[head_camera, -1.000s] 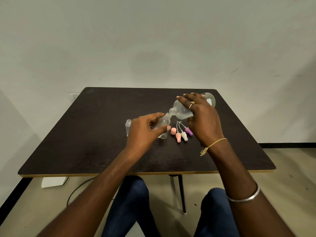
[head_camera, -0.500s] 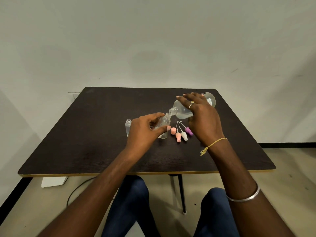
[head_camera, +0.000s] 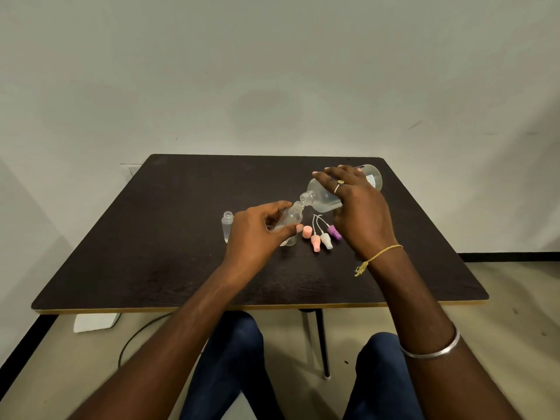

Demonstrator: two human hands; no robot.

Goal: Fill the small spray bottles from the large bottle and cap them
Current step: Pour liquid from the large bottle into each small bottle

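My right hand grips the large clear bottle, tipped on its side with its open mouth pointing left and down. My left hand holds a small clear spray bottle tilted, its neck right at the large bottle's mouth. Another small bottle stands open and upright just left of my left hand. A further small bottle is partly hidden below my left fingers. On the dark table between my hands lie a pink cap and pink, white and purple spray tops with thin tubes.
The table's front edge runs just behind my knees. A white wall rises close behind the table. On the floor at the left lie a white block and a dark cable.
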